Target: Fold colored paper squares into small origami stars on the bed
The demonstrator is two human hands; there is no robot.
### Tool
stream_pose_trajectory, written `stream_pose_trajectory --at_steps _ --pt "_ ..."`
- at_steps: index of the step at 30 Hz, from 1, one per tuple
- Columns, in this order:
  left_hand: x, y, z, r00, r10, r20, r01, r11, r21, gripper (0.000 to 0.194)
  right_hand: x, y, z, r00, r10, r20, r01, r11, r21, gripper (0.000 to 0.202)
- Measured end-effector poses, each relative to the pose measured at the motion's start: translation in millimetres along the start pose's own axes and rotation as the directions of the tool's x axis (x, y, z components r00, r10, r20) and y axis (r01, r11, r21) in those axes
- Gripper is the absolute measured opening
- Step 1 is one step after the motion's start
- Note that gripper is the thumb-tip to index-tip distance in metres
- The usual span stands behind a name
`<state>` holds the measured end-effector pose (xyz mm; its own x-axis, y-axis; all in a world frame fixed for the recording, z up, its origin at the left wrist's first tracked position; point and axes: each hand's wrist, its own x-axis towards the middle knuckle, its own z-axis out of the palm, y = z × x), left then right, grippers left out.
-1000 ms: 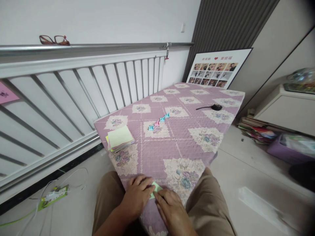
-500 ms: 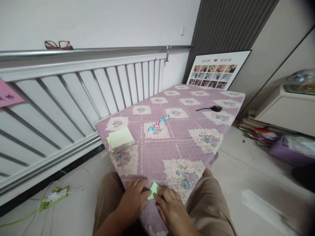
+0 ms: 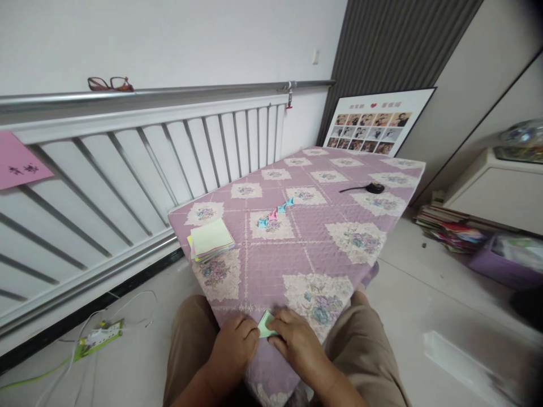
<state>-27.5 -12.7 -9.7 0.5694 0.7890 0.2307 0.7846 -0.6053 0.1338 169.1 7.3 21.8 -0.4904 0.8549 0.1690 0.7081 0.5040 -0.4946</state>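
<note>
At the near end of the cloth-covered table lies a small folded piece of light green paper (image 3: 265, 325). My left hand (image 3: 235, 343) is closed at its left edge, with fingers curled and the fingertips partly hidden. From the other side my right hand (image 3: 299, 341) grips the paper between thumb and fingers, covering its right part. Farther up the table, several small folded paper pieces, blue (image 3: 263, 223) and pink (image 3: 272, 215), stand in a slanting row. To the left sits a stack of square coloured paper (image 3: 212, 237), pale yellow-green on top.
A black round object (image 3: 375, 187) with a thin strap lies toward the far right of the table (image 3: 271, 265). A white radiator (image 3: 186, 152) runs along the left side, with glasses (image 3: 111, 83) on the pipe above. A power strip (image 3: 99, 338) is on the floor.
My right hand has shifted slightly up along the paper, and its fingers now cover the upper right part. My left fingers have curled in more. The view has turned slightly left.
</note>
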Motion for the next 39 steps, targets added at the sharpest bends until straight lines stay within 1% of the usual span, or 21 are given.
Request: stream_pose_trajectory --at_steps 3,6,8,14,18,22,24,26,27,28,29,30,31,32,33,34,36,38,39 --pt "0.1 -0.2 -0.2 0.999 0.014 -0.029 -0.014 1.000 0.018 0.010 0.2 -0.5 0.6 1.000 0.011 -0.003 -0.011 1.000 -0.009 0.023" --pt "2.4 -0.4 -3.3 0.998 0.034 -0.060 -0.033 0.999 0.027 0.012 0.6 -1.5 1.3 1.000 0.011 -0.014 -0.011 0.999 -0.036 0.020" --pt "4.7 -0.3 -6.2 0.998 0.027 -0.065 -0.025 0.999 0.031 0.012 0.6 -1.8 2.7 1.000 0.003 -0.025 -0.005 0.998 -0.066 0.017" --pt "12.3 0.7 -15.6 1.000 0.013 -0.022 -0.012 0.998 0.059 0.014 -1.5 0.5 14.4 0.996 -0.049 -0.080 0.031 0.978 -0.205 0.013" --pt "16.6 1.0 -21.1 1.000 0.016 -0.003 -0.015 0.998 0.059 0.012 -4.1 1.5 22.3 0.981 -0.132 -0.141 0.083 0.948 -0.308 0.007" --pt "20.0 3.4 -28.7 1.000 0.013 0.016 -0.014 0.998 0.057 0.011 -6.8 1.6 24.0 0.968 -0.189 -0.163 0.122 0.927 -0.354 0.006" --pt "20.4 5.2 -34.4 1.000 -0.007 0.007 0.007 1.000 0.004 0.012 -7.2 1.6 20.7 0.965 -0.199 -0.172 0.131 0.931 -0.341 0.008" --pt "20.1 6.8 -40.5 0.995 -0.083 -0.060 0.073 0.985 -0.159 0.014 -6.7 0.8 13.8 0.963 -0.188 -0.192 0.124 0.944 -0.306 0.010" --pt "19.9 7.6 -43.1 0.981 -0.159 -0.112 0.122 0.953 -0.277 0.017 -6.0 -0.3 9.0 0.963 -0.176 -0.206 0.111 0.950 -0.292 0.013" --pt "19.9 8.6 -45.4 0.953 -0.259 -0.159 0.176 0.897 -0.406 0.021 -5.2 -2.1 3.5 0.963 -0.153 -0.222 0.091 0.960 -0.266 0.015" --pt "20.3 10.0 -47.1 0.909 -0.374 -0.185 0.228 0.817 -0.530 0.025 -4.2 -4.6 -2.4 0.963 -0.122 -0.239 0.068 0.972 -0.225 0.018" --pt "21.1 12.0 -48.2 0.856 -0.485 -0.179 0.272 0.717 -0.642 0.030 -3.2 -7.8 -8.6 0.963 -0.088 -0.253 0.044 0.983 -0.176 0.021" --pt "22.3 14.7 -48.8 0.804 -0.578 -0.140 0.305 0.604 -0.736 0.033 -2.2 -11.7 -14.5 0.965 -0.016 -0.261 0.005 0.999 -0.045 0.023" --pt "23.9 18.1 -49.0 0.765 -0.639 -0.077 0.326 0.488 -0.810 0.036 -1.4 -16.0 -19.9 0.966 0.053 -0.255 -0.029 0.995 0.094 0.024" --pt "25.5 22.1 -49.0 0.743 -0.669 -0.007 0.331 0.377 -0.865 0.039 -0.9 -20.5 -24.4 0.963 0.118 -0.243 -0.064 0.974 0.217 0.025" --pt "26.9 26.6 -48.8 0.742 -0.668 0.058 0.323 0.280 -0.904 0.041 -0.7 -25.0 -27.7 0.959 0.174 -0.222 -0.094 0.939 0.330 0.026" --pt "28.4 35.4 -48.0 0.772 -0.619 0.146 0.284 0.131 -0.950 0.040 -1.6 -33.0 -30.8 0.948 0.273 -0.162 -0.157 0.848 0.506 0.028" --pt "27.6 42.5 -46.6 0.790 -0.579 0.201 0.272 0.038 -0.962 0.027 -3.8 -38.3 -29.5 0.933 0.352 -0.072 -0.225 0.728 0.647 0.030" --pt "26.4 45.0 -45.6 0.785 -0.577 0.226 0.282 0.007 -0.959 0.020 -5.1 -39.9 -27.7 0.924 0.381 -0.027 -0.253 0.665 0.703 0.032"
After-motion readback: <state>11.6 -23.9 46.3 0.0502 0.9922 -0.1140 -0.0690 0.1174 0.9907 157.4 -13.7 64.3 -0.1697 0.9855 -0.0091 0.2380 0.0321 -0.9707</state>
